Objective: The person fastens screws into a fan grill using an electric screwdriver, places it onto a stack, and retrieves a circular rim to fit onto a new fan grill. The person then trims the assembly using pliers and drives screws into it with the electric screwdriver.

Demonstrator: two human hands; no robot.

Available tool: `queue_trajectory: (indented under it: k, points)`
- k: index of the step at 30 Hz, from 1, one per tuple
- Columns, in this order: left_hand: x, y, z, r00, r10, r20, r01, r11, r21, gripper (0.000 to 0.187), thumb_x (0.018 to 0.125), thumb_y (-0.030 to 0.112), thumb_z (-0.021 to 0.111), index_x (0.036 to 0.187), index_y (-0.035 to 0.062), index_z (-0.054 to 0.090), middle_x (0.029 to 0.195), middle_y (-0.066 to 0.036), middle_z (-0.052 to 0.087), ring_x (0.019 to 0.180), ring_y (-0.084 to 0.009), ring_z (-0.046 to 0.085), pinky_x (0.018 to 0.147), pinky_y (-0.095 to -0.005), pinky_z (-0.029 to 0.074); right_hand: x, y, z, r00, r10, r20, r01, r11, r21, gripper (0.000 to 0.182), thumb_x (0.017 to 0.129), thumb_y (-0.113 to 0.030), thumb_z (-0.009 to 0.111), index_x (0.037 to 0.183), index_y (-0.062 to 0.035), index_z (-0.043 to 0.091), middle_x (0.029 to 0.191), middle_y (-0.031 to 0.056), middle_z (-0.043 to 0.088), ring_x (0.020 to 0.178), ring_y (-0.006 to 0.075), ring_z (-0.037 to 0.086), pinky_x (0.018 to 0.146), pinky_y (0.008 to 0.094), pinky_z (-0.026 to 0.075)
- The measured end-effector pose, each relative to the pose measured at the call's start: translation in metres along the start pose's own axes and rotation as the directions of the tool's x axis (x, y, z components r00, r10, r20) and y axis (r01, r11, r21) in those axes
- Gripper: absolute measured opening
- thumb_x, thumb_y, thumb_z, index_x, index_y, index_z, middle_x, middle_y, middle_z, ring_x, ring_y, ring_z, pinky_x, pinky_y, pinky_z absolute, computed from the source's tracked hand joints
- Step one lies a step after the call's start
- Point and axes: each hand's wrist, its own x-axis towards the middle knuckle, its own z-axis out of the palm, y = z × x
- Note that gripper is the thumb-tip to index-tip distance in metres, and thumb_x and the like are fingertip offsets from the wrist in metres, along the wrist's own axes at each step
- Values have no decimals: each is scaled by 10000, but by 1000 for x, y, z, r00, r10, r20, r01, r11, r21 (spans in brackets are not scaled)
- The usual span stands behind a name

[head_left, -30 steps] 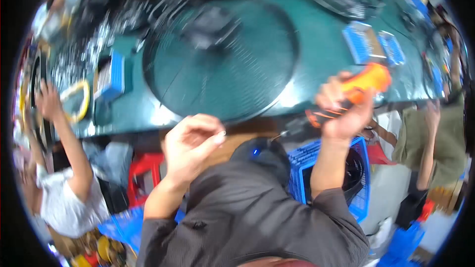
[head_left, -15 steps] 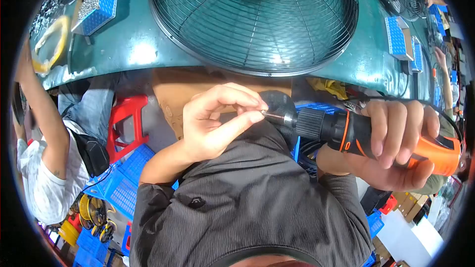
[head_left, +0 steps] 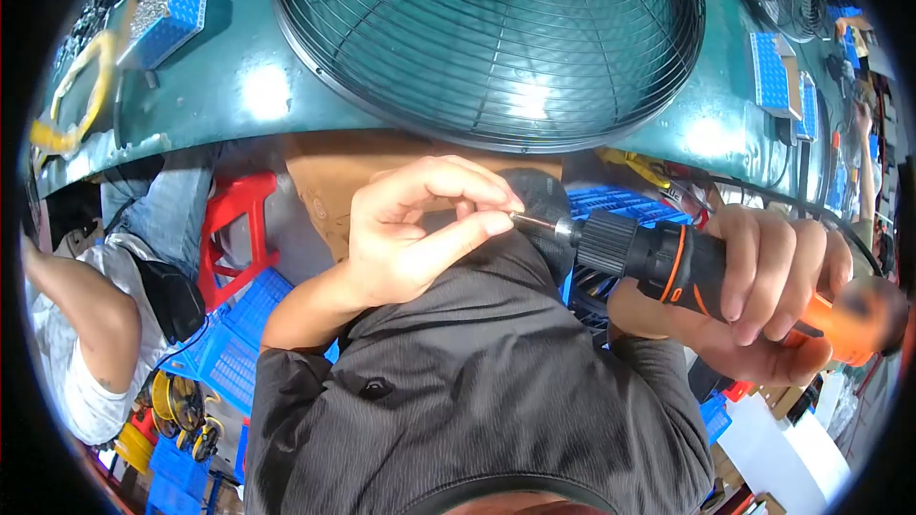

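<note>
My left hand pinches a small screw between thumb and forefinger, its other fingers curled loosely. The screw meets the tip of a thin bit on an orange and black electric screwdriver. Wrapped round the grip of that screwdriver is my right hand, which holds it level with the bit toward my left hand. Both hands are above my lap, in front of the table edge. A round black wire fan guard lies on the table just beyond them.
The green table carries a blue box of small metal parts, a yellow ring and blue boxes at right. A co-worker's arm is at left, near a red stool and blue crates.
My hands and the screwdriver stay nearly in place, with the screwdriver tilting slightly down at its rear. The co-worker's arm at left has come down, and the yellow ring has shifted left.
</note>
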Motion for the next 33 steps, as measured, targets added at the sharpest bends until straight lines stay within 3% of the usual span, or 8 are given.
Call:
queue_trajectory:
  k: [2, 5, 9, 12, 17, 19, 32, 33]
  points:
    - [2, -3, 4, 998, 10, -55, -11, 1000, -21, 173, 849, -80, 739, 1001, -7, 698, 1007, -113, 742, 805, -108, 646, 676, -241, 489, 2, 4, 0, 1000, -22, 15, 21, 1000, 21, 431, 891, -236, 722, 1174, -41, 463, 791, 52, 596, 583, 121, 616, 540, 250, 556]
    - [4, -5, 4, 999, 14, -41, -15, 1000, -14, 166, 852, -79, 734, 998, -6, 700, 1003, -115, 744, 791, -107, 645, 671, -237, 489, 3, 5, 2, 1000, -6, 2, 6, 999, 52, 393, 855, -227, 719, 1106, -16, 501, 748, 49, 590, 567, 118, 602, 542, 247, 543]
    - [10, 0, -2, 985, 148, 93, -167, 953, 252, 291, 797, -77, 767, 1050, -8, 640, 1007, -183, 680, 903, -272, 689, 791, -361, 542, 3, 5, 1, 1000, 16, -19, -15, 999, 47, 389, 830, -215, 740, 1081, -15, 520, 732, 46, 601, 551, 120, 603, 528, 240, 536]
    - [17, 5, -5, 923, 350, 158, -366, 676, 640, 429, 728, 62, 866, 1098, 35, 651, 1128, -191, 646, 995, -325, 647, 841, -415, 528, 3, 7, 0, 999, 25, 31, -26, 1000, 17, 391, 803, -198, 771, 1064, -26, 536, 715, 41, 610, 534, 124, 606, 512, 236, 533]
    - [19, 2, 0, 869, 478, 129, -250, 198, 948, 631, 676, 335, 916, 1213, 136, 650, 1408, -225, 498, 1319, -441, 421, 1069, -540, 372, 0, 14, 2, 977, 15, 212, 26, 982, -186, 396, 790, -214, 808, 1047, -50, 555, 704, 42, 639, 537, 128, 632, 527, 237, 562]
    - [25, -4, -2, 853, 511, 109, -212, 147, 966, 641, 718, 426, 875, 1251, 159, 641, 1464, -248, 462, 1415, -462, 305, 1162, -566, 227, 2, 18, 1, 950, 27, 310, 51, 969, -241, 413, 809, -246, 809, 1067, -46, 555, 712, 41, 641, 537, 135, 638, 533, 247, 574]
    - [33, -14, 1, 909, 407, 93, -168, 152, 974, 621, 724, 476, 846, 1261, 229, 654, 1487, -250, 461, 1420, -481, 321, 1166, -598, 170, 31, 30, -8, 896, 271, 352, -167, 939, -300, 460, 815, -231, 830, 1121, -60, 533, 739, 42, 658, 596, 147, 669, 563, 256, 583]
    - [35, -14, 1, 892, 443, 93, -166, 130, 977, 546, 781, 496, 802, 1238, 229, 670, 1447, -234, 514, 1405, -477, 352, 1173, -599, 157, 34, 30, -8, 893, 280, 352, -174, 937, -303, 457, 817, -231, 828, 1121, -63, 531, 735, 38, 656, 597, 146, 668, 567, 254, 582]
